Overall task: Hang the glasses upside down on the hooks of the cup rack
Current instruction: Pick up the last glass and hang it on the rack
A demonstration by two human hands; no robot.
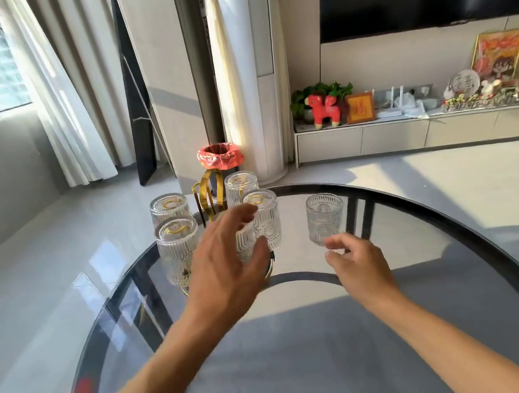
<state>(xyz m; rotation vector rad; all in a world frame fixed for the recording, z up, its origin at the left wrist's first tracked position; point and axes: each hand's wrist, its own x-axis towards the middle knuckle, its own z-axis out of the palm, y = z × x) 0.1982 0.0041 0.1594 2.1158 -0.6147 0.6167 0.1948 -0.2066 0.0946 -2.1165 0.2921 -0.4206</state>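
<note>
Ribbed clear glass (325, 218) stands upright beside the gold rack (208, 192).

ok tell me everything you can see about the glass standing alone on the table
The lone glass is a clear, ribbed tumbler with an embossed round motif on its side. It stands upright, mouth up and empty, on the dark glass table, to the right of the gold cup rack and apart from the glasses hung there. The right hand is just in front of its base, fingers curled; whether they touch it cannot be told.
</note>
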